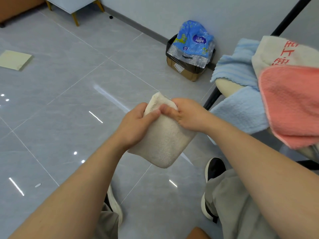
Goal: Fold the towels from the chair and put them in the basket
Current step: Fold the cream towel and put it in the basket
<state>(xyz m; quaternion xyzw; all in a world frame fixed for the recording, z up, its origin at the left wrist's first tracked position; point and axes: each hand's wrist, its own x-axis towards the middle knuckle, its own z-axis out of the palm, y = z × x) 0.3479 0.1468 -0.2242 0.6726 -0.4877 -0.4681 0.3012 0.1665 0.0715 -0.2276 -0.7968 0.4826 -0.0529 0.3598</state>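
A cream towel point(164, 140), folded into a small thick rectangle, hangs in the air above the floor at the centre of the view. My left hand point(136, 123) grips its upper left edge, thumb on top. My right hand point(188, 114) pinches its upper right edge, thumb close to the left thumb. At the right, the chair point(227, 86) carries a pink towel point(293, 104), light blue towels point(240, 68) and a cream towel with red characters point(279, 50). No basket is in view.
A cardboard box lined with a black bag point(185, 69) holds blue plastic packaging by the wall. A pale green flat pad point(14, 59) lies on the grey tiled floor at the left. A stool with yellow legs point(74, 7) stands far left. My shoes point(213, 171) are below.
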